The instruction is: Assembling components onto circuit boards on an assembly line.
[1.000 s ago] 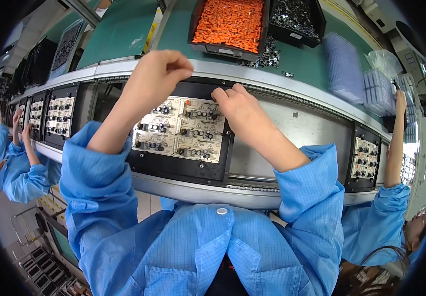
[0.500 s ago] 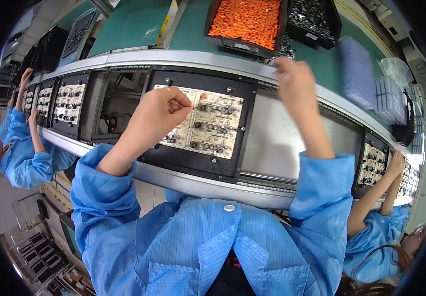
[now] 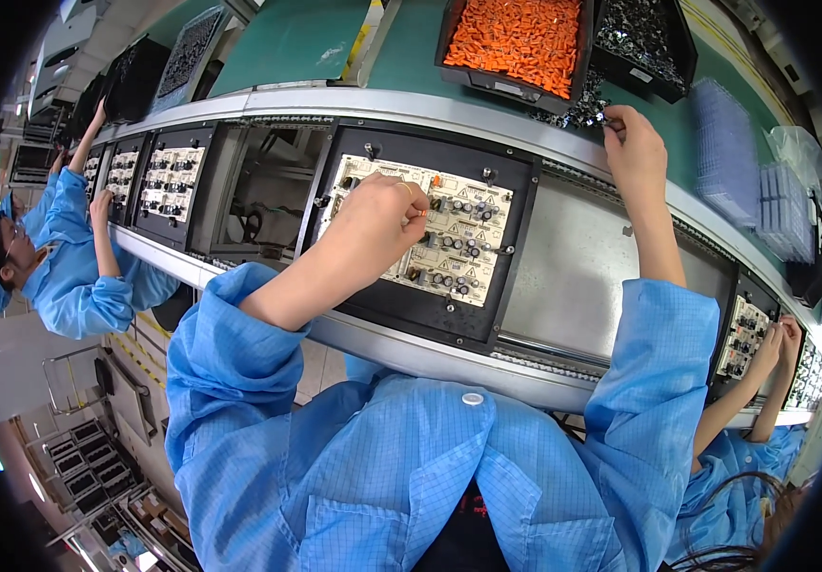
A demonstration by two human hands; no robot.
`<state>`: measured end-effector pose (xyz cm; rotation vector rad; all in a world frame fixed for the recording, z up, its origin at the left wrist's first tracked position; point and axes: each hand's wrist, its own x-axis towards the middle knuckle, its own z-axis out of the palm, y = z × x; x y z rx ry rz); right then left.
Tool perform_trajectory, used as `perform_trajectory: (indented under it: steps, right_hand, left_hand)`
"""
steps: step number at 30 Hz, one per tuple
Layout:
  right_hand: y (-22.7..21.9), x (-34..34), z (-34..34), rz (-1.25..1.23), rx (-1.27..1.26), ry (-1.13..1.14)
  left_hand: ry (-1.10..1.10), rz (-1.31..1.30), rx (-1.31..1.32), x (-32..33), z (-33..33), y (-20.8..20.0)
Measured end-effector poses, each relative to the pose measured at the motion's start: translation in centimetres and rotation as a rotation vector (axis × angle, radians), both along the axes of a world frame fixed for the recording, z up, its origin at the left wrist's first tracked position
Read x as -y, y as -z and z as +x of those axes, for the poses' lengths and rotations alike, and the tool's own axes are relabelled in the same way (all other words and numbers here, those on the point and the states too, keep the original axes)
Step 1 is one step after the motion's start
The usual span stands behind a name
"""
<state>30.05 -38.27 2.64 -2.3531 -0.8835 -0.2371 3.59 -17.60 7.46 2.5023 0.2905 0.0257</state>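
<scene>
My left hand (image 3: 387, 224) is over the cream circuit board (image 3: 463, 276), which sits in a black carrier frame (image 3: 382, 307). Its thumb and fingertips are pinched together, with a trace of orange showing between them, apparently a small orange part. Capacitors and other components stand in rows on the board; one orange part (image 3: 436, 180) is near its far edge. My right hand (image 3: 638, 153) reaches beyond the rail, its bent fingertips at a loose pile of small, shiny dark parts (image 3: 582, 107). Whether those fingers grip a part is too small to make out.
An orange-filled black bin (image 3: 578, 71) and a bin of dark parts (image 3: 679, 71) stand on the green bench. Clear plastic trays (image 3: 727, 143) are stacked to the right. Board carriers (image 3: 171, 186) continue along the conveyor rail (image 3: 411, 107), with co-workers' hands (image 3: 778, 343) at both ends.
The whole view has shifted, moving the scene rightward. My right hand has reached to the pile of dark parts, its fingers no longer blurred. My left hand stays pinched over the board.
</scene>
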Motion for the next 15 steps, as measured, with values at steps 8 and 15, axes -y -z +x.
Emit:
perform_trajectory:
  steps: [8, 15]
  right_hand:
    - [-2.8, 1.8, -2.4, 0.149, -0.063, -0.033]
    - [-4.1, 2.7, -5.3, 0.192, -0.168, -0.107]
  left_hand:
    - [0.088, 0.108, 0.049, 0.2, 0.5, 0.8]
    - [0.101, 0.16, 0.031, 0.4, 0.7, 0.7]
